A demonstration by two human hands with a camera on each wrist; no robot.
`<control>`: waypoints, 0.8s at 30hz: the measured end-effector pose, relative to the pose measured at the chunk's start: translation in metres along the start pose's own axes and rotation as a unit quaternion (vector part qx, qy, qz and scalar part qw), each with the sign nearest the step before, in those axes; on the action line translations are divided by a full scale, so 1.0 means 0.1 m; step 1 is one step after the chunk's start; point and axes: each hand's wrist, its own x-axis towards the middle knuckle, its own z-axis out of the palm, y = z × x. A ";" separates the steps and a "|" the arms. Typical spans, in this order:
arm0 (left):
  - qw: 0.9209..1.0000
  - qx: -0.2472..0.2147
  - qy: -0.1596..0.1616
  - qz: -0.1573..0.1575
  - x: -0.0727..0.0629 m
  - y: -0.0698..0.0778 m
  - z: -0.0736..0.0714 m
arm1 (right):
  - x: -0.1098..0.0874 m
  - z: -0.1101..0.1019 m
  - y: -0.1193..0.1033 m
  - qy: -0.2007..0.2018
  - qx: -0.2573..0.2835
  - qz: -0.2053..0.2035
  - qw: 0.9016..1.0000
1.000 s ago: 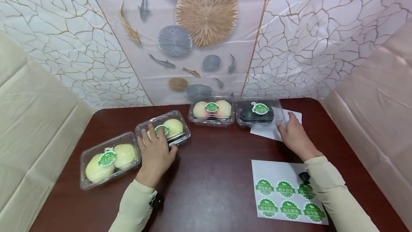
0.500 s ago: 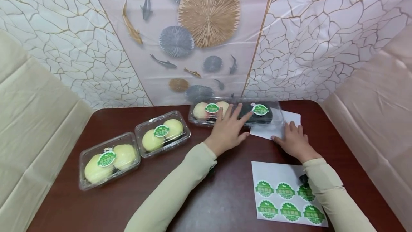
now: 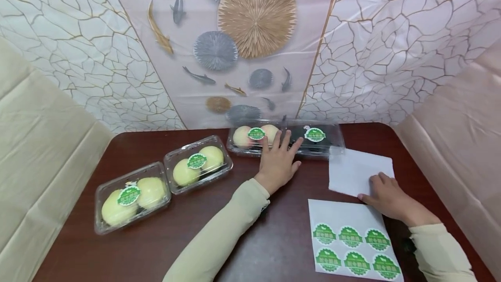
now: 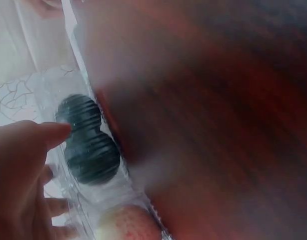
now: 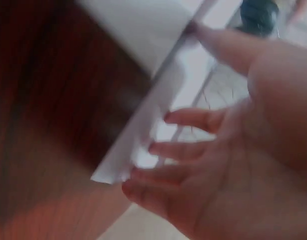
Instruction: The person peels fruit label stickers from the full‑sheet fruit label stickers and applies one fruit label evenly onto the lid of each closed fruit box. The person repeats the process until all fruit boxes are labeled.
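My left hand [image 3: 277, 164] reaches over the front of two clear lidded boxes at the back, fingers spread. One clear box [image 3: 239, 149] holds two round pale-pink pieces. The other clear box [image 3: 335, 145] holds two dark green ribbed rounds [image 4: 88, 140]. Each bears a green round sticker [image 3: 315, 134] on its lid. My right hand [image 3: 391, 197] pinches the near right edge of a blank white paper sheet [image 3: 348, 171], thumb at the edge and fingers over it; in the right wrist view that edge bends up. The sheet's far left corner lies right at the dark-filled box.
A white sticker sheet [image 3: 344, 212] with several green round labels lies in front of the blank sheet. On the left stand two more clear boxes, a nearer one [image 3: 102, 216] and a farther one [image 3: 172, 151], holding pale yellow rounds. A patterned wall covering [image 3: 250, 95] rises behind the table.
My left hand has moved from the farther left box to the back boxes. My right hand has drawn the blank sheet out from under the dark-filled box, toward me and to the right.
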 end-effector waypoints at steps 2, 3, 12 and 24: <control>1.000 -0.001 0.003 -0.010 -0.01 -0.01 0.00 | -0.06 -0.03 0.04 -0.008 0.017 0.004 1.000; 1.000 -0.008 0.010 -0.013 -0.01 -0.01 0.00 | -0.07 -0.05 0.05 -0.009 0.022 0.007 1.000; 0.980 -0.094 0.128 -0.118 -0.54 -0.34 -0.34 | -0.03 -0.18 -0.43 0.105 0.016 -0.090 0.990; 0.935 -0.166 0.039 -0.312 -1.36 -1.24 -0.24 | 0.70 -0.13 -1.90 0.171 0.002 -0.255 0.952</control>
